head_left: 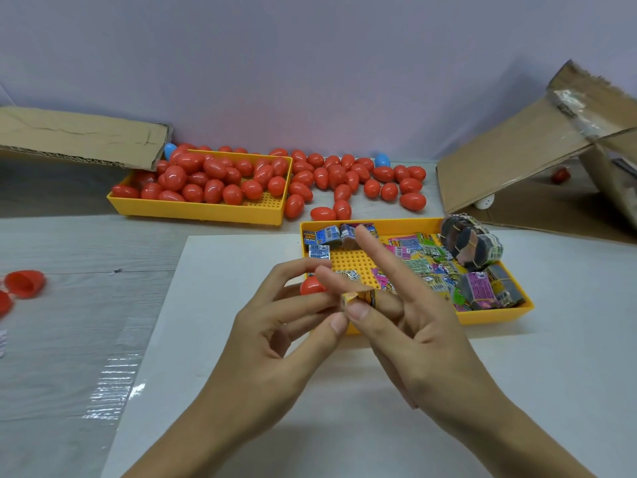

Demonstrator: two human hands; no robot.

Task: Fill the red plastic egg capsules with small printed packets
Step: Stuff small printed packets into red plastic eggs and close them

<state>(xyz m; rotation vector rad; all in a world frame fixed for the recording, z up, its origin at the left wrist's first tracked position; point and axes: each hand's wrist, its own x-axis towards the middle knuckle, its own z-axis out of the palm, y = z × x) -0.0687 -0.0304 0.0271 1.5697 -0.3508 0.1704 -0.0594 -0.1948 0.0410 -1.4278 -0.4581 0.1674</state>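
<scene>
Glossy red eggs (220, 181), seemingly closed

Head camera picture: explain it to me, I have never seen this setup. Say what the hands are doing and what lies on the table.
There is no machine; a camera on a person's head looks down at their two bare hands. Both the left hand and the right hand pinch one small folded packet between thumbs and fingers. Behind them a yellow tray holds more printed packets. Farther back another tray holds red eggs, with more loose beside it. An opened egg lies at the left.
</scene>
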